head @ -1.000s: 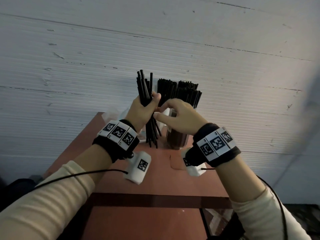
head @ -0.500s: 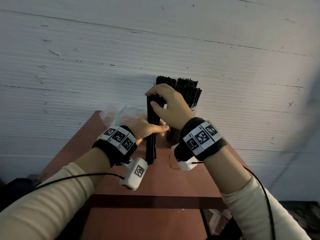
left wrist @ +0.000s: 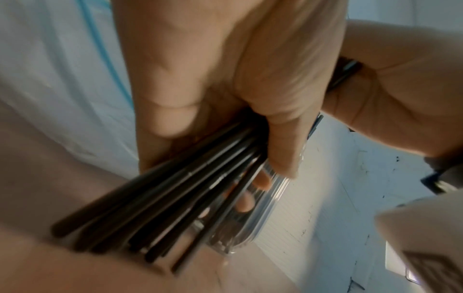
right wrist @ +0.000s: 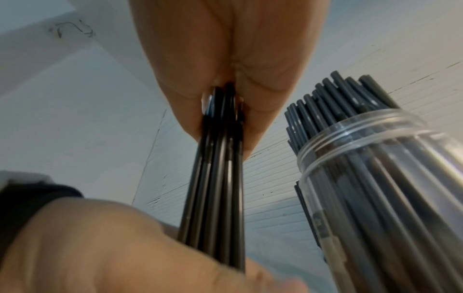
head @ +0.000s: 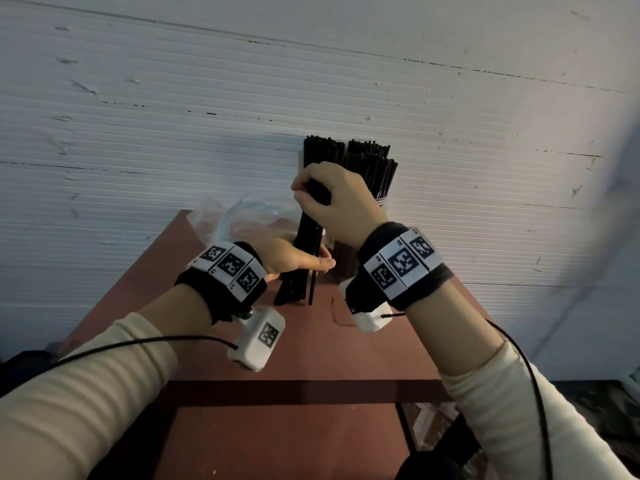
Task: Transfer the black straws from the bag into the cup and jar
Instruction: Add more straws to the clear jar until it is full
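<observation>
A bundle of thin black plastic straws (head: 309,247) stands nearly upright with its lower ends on the reddish-brown table (head: 298,344), just in front of the containers. The right hand (head: 337,202) is curled round the bundle's upper part, thumb and fingers pinching it from both sides, as the right wrist view shows. The left hand (head: 294,258) grips the same bundle lower down, its fingers wrapped round the straws near the table. Just behind and to the right of the bundle stands a clear ribbed plastic jar (right wrist: 375,178), packed with more black straws (head: 367,168) whose tops rise above its rim. To the left, behind the left hand, a crumpled clear plastic bag (head: 239,216) lies at the table's far edge against the white ridged wall (head: 173,133).
</observation>
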Motion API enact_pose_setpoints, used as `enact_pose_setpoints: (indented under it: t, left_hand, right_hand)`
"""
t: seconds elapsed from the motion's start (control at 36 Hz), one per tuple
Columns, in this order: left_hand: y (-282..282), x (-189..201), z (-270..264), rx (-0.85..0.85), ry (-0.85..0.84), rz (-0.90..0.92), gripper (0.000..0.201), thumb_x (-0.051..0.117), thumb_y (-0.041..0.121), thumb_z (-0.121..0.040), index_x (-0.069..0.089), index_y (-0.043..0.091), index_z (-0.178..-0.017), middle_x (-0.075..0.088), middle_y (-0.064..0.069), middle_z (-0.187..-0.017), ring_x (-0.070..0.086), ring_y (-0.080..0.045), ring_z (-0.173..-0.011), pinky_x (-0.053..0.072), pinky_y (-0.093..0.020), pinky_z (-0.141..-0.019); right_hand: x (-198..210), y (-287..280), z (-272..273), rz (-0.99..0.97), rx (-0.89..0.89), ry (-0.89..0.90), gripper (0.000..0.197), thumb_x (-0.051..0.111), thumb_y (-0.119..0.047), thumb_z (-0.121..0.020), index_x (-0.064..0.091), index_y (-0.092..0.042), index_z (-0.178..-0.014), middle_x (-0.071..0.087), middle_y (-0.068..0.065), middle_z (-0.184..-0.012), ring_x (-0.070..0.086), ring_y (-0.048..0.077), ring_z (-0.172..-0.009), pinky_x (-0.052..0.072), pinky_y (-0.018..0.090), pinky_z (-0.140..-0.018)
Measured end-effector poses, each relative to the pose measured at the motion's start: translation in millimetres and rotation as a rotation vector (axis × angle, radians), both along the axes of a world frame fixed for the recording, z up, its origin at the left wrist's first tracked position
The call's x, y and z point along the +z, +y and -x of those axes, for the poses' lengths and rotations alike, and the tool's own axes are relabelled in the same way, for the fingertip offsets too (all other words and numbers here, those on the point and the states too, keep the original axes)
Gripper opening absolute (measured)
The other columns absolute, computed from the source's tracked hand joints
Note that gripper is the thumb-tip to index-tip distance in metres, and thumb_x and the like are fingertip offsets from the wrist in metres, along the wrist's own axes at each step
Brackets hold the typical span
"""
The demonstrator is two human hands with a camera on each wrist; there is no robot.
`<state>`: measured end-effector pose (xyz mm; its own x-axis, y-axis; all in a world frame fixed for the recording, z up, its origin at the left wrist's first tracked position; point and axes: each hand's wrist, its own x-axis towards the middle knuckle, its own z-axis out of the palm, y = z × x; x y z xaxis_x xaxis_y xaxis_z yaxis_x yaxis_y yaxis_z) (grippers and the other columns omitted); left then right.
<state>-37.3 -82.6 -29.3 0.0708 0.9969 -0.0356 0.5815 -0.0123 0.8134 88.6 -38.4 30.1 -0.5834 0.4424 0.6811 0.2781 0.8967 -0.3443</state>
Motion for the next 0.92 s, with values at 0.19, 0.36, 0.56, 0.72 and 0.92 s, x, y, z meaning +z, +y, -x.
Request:
enact_pose_setpoints:
  t: [0.19,0.36,0.56,0.72,0.92]
  left_hand:
    - [2,1,-14,0.062,-0.128,-0.126,0.039,0.058,0.039,-0.095,0.062,0.006,-0.076,0.064,-0.007,-0.076,0.069,-0.013,-0.082,0.052,-0.027,-0.091]
    - [3,12,-19,0.024,-0.209,-0.311,0.053,0.053,0.057,-0.087,0.047,0.009,-0.066,0.052,0.002,-0.061,0.063,-0.017,-0.068,0.049,-0.044,-0.096]
    - [8,24,-18,-0.074,0.117,-0.220,0.035,0.062,0.061,-0.075,0.065,0.031,-0.092,0.071,0.003,-0.089,0.069,-0.016,-0.087,0.054,-0.039,-0.088]
    - [7,34,-45,-0.208,-0.112,-0.257,0.035,0.074,0.012,-0.084,0.055,0.021,-0.112,0.066,-0.002,-0.110,0.064,-0.006,-0.104,0.054,-0.025,-0.089]
    - [22,51,-38,0.112,-0.282,-0.607,0.074,0.080,0.057,-0.047,0.045,0.035,-0.108,0.048,0.004,-0.116,0.050,-0.006,-0.105,0.044,-0.018,-0.086]
  right_hand:
    - [5,-3,-18,0.018,0.029,0.025,0.027,0.065,-0.019,-0.088,0.063,-0.014,-0.114,0.059,-0.001,-0.112,0.052,0.004,-0.102,0.036,0.005,-0.090]
    - [30,-19,-53,0.117,0.121,0.153,0.079,0.077,-0.031,-0.080,0.029,-0.030,-0.142,0.041,-0.015,-0.125,0.047,0.011,-0.118,0.046,0.022,-0.098]
    - [18,-4,-62,0.249,0.012,-0.150,0.065,0.080,-0.055,-0.066,0.055,-0.025,-0.118,0.053,-0.007,-0.108,0.052,0.008,-0.105,0.046,0.022,-0.087]
    - [17,-4,-61,0.284,0.120,-0.094,0.007,0.072,-0.020,-0.085,0.070,-0.015,-0.080,0.068,-0.004,-0.076,0.066,0.008,-0.075,0.053,0.024,-0.072]
    - [70,18,-84,0.311,0.104,0.236,0.024,0.064,-0.011,-0.090,0.059,-0.011,-0.066,0.057,-0.003,-0.059,0.046,0.004,-0.047,0.033,0.015,-0.043]
